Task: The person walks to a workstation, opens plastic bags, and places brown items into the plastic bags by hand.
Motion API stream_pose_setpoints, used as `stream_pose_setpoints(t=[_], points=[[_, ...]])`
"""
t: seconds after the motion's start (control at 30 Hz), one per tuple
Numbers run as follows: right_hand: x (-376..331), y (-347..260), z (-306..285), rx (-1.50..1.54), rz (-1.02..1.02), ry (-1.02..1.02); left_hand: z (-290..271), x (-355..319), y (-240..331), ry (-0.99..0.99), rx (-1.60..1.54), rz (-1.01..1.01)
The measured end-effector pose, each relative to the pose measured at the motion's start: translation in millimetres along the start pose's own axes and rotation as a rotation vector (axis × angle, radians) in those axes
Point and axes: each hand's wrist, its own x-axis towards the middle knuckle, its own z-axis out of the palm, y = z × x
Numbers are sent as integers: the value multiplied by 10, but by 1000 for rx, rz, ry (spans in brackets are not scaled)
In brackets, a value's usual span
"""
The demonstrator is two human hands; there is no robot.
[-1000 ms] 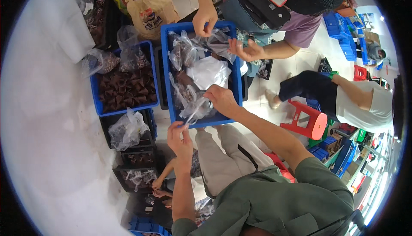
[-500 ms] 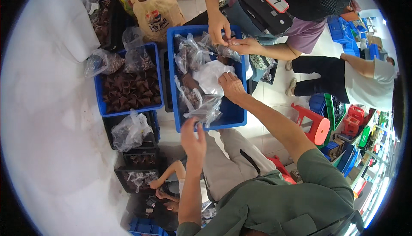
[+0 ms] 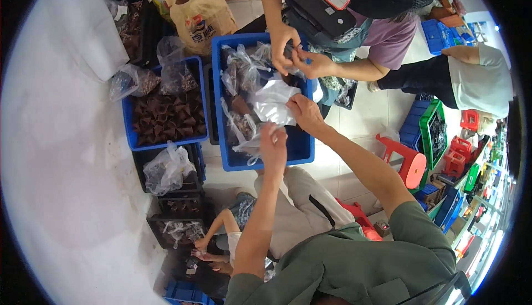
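A white plastic bag (image 3: 275, 103) lies over clear bags inside a blue crate (image 3: 306, 149). My right hand (image 3: 306, 113) pinches the white bag's right edge. At the bag's lower edge is my left hand (image 3: 273, 143), its fingers bent and drawn together; what they hold, if anything, is hidden. Around them, tied clear bags (image 3: 240, 72) with brown pieces fill the crate's left side. Across the crate, a co-worker's two hands (image 3: 299, 61) meet over something small that I cannot make out.
To the left, another blue crate (image 3: 207, 103) holds dark brown folded pieces (image 3: 166, 118). Below it, a clear bag (image 3: 168, 169) lies on a black crate. A tan carrier bag (image 3: 202, 19) stands beyond. A red stool (image 3: 407, 161) is at right. Another person's hands (image 3: 202, 249) work lower left.
My left hand has moved right and up to the white bag, its fingers drawing together. My right hand still grips the bag, which has shifted slightly. The co-worker across has leaned left.
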Motion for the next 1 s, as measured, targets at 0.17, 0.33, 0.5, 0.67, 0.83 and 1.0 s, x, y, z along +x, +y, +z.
stream_pose_setpoints(t=[0.17,0.33,0.5,0.67,0.83,1.0], points=[[-176,-110,-305,-41,-213,-127,14,488,268,-103,-442,-474],[-416,-205,-259,-227,-433,-389,-42,762,-3,-182,-569,-637],[-677,-273,-372,-175,-260,-416,18,953,-162,-135,-682,-562],[-965,-238,-383,-91,-173,-436,-155,1071,-184,-17,-662,-522],[-1008,-322,-568,191,264,-13,-99,653,397,304,691,167],[-1122,-537,-525,229,-4,61,-276,-295,660,-100,259,-261]])
